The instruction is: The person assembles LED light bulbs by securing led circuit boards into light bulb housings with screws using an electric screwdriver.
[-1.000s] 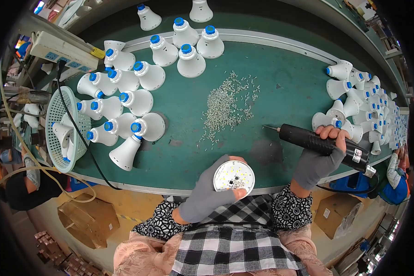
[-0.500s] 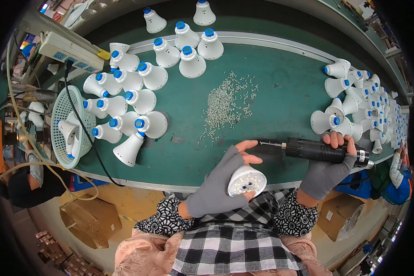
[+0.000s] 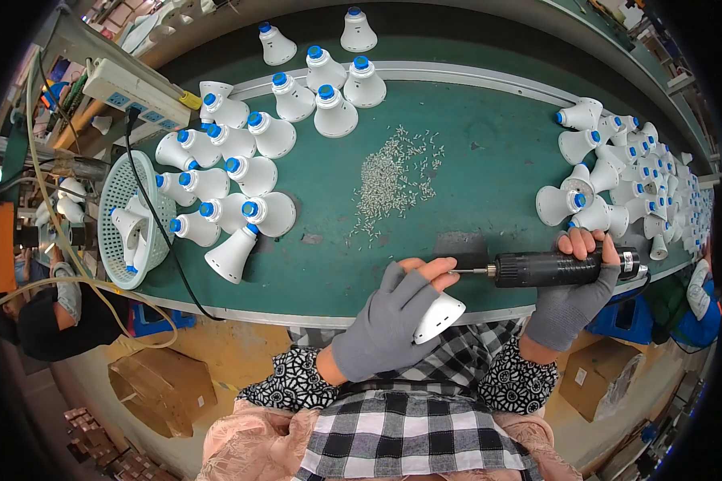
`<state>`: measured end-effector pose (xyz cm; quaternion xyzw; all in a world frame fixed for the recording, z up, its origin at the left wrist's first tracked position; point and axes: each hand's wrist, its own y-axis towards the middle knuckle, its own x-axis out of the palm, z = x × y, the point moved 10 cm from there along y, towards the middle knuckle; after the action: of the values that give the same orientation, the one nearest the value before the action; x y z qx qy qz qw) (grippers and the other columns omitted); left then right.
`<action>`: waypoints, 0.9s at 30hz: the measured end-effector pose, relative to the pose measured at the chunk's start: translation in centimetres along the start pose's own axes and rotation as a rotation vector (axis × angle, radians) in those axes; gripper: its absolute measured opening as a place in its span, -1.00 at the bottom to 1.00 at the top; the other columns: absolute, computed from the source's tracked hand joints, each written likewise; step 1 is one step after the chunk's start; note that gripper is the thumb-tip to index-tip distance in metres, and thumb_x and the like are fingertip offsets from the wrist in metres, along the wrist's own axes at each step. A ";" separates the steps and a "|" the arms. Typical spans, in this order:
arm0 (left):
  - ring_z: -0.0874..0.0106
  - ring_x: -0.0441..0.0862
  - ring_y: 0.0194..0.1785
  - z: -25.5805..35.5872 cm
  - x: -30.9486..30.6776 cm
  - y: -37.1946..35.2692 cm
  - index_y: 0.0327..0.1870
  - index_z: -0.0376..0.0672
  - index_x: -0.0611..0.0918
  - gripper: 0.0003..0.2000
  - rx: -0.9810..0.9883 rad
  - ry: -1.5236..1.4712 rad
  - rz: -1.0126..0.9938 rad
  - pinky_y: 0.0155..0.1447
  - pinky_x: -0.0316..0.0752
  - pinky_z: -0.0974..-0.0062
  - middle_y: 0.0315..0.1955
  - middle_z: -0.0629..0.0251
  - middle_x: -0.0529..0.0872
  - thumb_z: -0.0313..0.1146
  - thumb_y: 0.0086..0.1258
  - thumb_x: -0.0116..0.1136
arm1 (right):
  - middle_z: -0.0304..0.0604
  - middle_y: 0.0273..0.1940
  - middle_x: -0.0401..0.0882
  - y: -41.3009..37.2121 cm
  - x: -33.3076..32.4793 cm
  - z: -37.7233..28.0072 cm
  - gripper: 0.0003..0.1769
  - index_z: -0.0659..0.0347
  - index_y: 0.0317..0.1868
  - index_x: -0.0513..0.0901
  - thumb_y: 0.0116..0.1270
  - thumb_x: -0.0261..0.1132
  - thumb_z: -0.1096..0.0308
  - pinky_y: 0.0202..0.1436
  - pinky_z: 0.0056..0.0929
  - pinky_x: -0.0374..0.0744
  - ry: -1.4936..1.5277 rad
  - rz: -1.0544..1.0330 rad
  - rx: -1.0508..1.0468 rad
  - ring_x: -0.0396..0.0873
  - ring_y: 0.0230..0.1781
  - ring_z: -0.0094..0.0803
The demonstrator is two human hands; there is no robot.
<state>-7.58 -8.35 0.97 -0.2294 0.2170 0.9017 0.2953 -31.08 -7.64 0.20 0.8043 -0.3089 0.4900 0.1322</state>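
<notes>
My left hand, in a grey fingerless glove, holds a white lamp housing near the table's front edge. Its thumb and fingertips meet at the tip of the driver bit; any screw there is too small to make out. My right hand, gloved the same way, is wrapped round a black electric screwdriver whose bit points left. Beyond my hands, a pile of small screws lies scattered on the green table.
White housings with blue caps stand at the left and back, and more crowd the right. A pale green basket holds housings at the left edge. A black cable hangs beside it, below a power strip.
The held housing has turned, so its face with the yellow dots no longer shows. My left fingertips have closed at the bit tip, and the screwdriver has shifted slightly left and down.
</notes>
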 end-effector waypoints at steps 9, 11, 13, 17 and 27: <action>0.02 0.43 0.16 0.2 0.0 -0.3 0.20 -0.30 0.49 -0.33 -0.028 -0.038 0.004 0.23 0.42 0.16 0.22 0.08 0.45 -0.53 -0.11 0.33 | -0.27 -0.38 0.25 -0.6 0.1 -0.6 -0.85 0.25 -0.11 0.42 0.41 0.15 0.38 -0.22 -0.41 0.42 0.000 -0.011 -0.022 0.27 -0.42 -0.48; 0.02 0.43 0.15 0.1 0.0 -0.3 0.20 -0.30 0.49 -0.34 -0.031 -0.037 0.006 0.22 0.42 0.16 0.21 0.08 0.45 -0.53 -0.10 0.33 | -0.28 -0.38 0.24 -0.7 0.3 -0.7 -0.85 0.25 -0.10 0.42 0.41 0.15 0.38 -0.22 -0.41 0.41 0.000 -0.018 -0.023 0.27 -0.42 -0.49; 0.02 0.44 0.15 0.2 0.0 -0.3 0.20 -0.30 0.49 -0.34 -0.028 -0.032 0.009 0.22 0.42 0.16 0.21 0.07 0.46 -0.53 -0.09 0.32 | -0.29 -0.38 0.24 -0.7 0.4 -0.7 -0.85 0.25 -0.10 0.42 0.41 0.15 0.38 -0.22 -0.41 0.41 -0.015 -0.025 -0.025 0.26 -0.42 -0.49; 0.01 0.43 0.16 0.2 -0.1 -0.2 0.20 -0.29 0.49 -0.34 -0.043 -0.040 0.000 0.22 0.42 0.16 0.21 0.07 0.46 -0.53 -0.09 0.33 | -0.29 -0.38 0.23 -0.7 0.4 -0.7 -0.85 0.25 -0.10 0.42 0.42 0.15 0.37 -0.22 -0.42 0.41 -0.037 -0.038 -0.031 0.26 -0.42 -0.50; 0.01 0.43 0.15 0.0 0.3 -0.1 0.20 -0.29 0.48 -0.32 -0.044 -0.018 -0.018 0.21 0.42 0.16 0.23 0.08 0.44 -0.54 -0.13 0.33 | -0.28 -0.37 0.24 -0.8 0.6 -1.0 -0.83 0.25 -0.10 0.41 0.40 0.17 0.37 -0.23 -0.43 0.41 -0.079 -0.038 -0.070 0.27 -0.42 -0.50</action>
<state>-7.79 -8.15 0.77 -0.2296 0.1924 0.9056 0.3002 -31.06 -6.69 1.23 0.8236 -0.3156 0.4443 0.1571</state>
